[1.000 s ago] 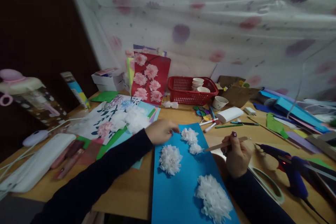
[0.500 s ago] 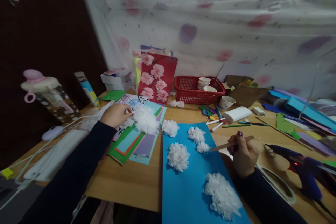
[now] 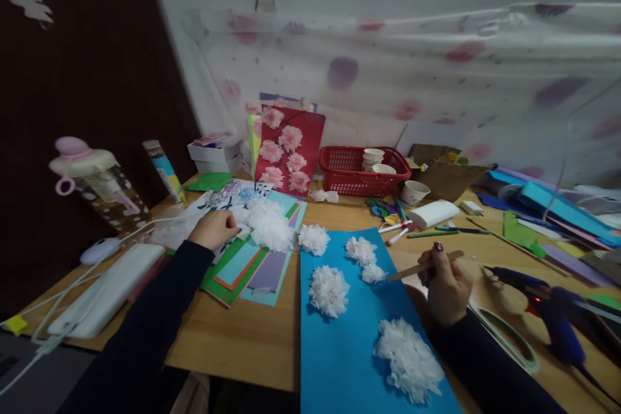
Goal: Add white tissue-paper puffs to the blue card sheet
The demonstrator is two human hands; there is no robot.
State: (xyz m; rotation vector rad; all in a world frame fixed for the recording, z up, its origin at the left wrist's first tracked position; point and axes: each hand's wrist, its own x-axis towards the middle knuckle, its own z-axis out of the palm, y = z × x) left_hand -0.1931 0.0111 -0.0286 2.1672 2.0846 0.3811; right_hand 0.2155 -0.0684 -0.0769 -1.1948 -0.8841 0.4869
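Observation:
My right hand (image 3: 449,284) holds a wooden craft stick (image 3: 412,268) between thumb and fingers. The stick's tip is down by the small white tissue flower (image 3: 373,272) on the blue sheet (image 3: 359,349); I cannot tell whether it touches. Several more white ruffled tissue flowers (image 3: 328,291) sit on that sheet, the largest near its lower right. On the left, my left hand (image 3: 213,230) is closed, fingertips pinched on white tissue paper (image 3: 240,229) beside a fluffy white tissue pile (image 3: 269,223). The pile lies on stacked coloured papers (image 3: 233,272).
A glue gun (image 3: 538,294) with a red light lies right of my right hand, near a tape roll (image 3: 509,336). Behind stand a red basket (image 3: 334,174) with paper cups and a red floral card (image 3: 310,142). A bottle (image 3: 99,181) and power strip (image 3: 107,291) are left.
My left hand has shifted slightly down and turned beside the tissue pile. My right hand keeps the craft stick at the small flower. The whole view has shifted slightly.

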